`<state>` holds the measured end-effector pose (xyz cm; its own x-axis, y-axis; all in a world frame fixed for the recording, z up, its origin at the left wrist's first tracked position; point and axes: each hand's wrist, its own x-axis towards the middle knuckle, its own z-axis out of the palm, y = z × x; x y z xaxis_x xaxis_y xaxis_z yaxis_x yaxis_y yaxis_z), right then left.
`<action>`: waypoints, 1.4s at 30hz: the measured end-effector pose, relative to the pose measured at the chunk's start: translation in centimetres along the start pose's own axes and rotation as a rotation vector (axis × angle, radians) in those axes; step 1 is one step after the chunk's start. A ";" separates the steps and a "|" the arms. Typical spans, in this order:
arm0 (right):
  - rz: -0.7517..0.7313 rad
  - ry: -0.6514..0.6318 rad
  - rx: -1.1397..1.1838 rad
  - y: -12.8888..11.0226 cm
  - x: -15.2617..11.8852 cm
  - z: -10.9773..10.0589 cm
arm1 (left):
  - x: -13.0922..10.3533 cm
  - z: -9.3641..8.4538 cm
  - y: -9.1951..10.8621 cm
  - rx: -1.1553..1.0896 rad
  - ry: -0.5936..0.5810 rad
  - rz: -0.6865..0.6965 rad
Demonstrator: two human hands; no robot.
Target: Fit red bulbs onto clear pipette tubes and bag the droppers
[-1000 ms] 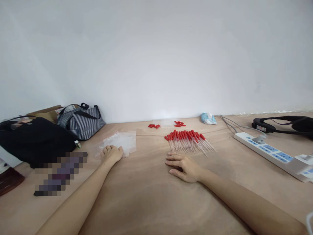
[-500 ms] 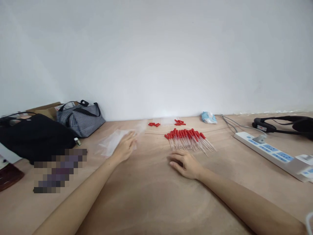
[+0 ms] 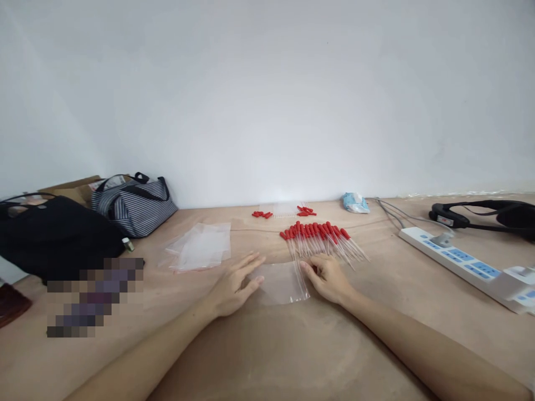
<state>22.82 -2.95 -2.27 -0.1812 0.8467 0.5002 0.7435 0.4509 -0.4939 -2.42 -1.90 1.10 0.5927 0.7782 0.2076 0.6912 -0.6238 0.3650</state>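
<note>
L hand [image 3: 232,287]: fingers spread, thumb well apart from index; thumb tip over L end of clear zip bag [image 3: 280,284], prob. to steady it, contact unclear. R hand [image 3: 330,278]: fingers curled, thumb & index close tog. at bag's R edge; can't tell if clamped on film. Bag flat on table [image 3: 271,351] betw. hands, seal strip toward R hand, prob. so that edge is in easy reach.

Clock: bag = ctr, 12 = toward wall [image 3: 267,100].

1 o'clock, just beyond R fingers: red-bulb droppers [image 3: 321,230], approx. side by side, bulbs wallward, tips toward hands; lined up prob. for easy pick-up.

10 o'clock: loose stack of clear bags [image 3: 204,245], near L hand, prob. placed to suit that side.

12, far: clear packet [image 3: 286,209] w/ red bulbs at both ends, prob. there to be out of the way.

3: power strip [image 3: 460,257], well apart. 10, far: striped bag [image 3: 142,206], at table's back.
</note>
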 end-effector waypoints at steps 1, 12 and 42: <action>0.005 -0.031 0.003 0.0 0.0 0.0 | 0.0 0.6 0.2 -0.028 0.060 -0.080; -0.118 -0.162 0.088 -0.1 -0.2 -0.6 | 0.3 0.9 0.3 0.095 -0.113 0.071; -0.506 -0.544 0.188 -0.2 -0.3 -2.0 | -0.5 0.4 0.8 0.142 -0.219 0.173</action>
<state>24.01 -3.83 -0.86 -0.7976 0.5225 0.3013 0.3728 0.8198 -0.4348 -2.00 -2.78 0.90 0.7710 0.6349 0.0492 0.6140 -0.7616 0.2072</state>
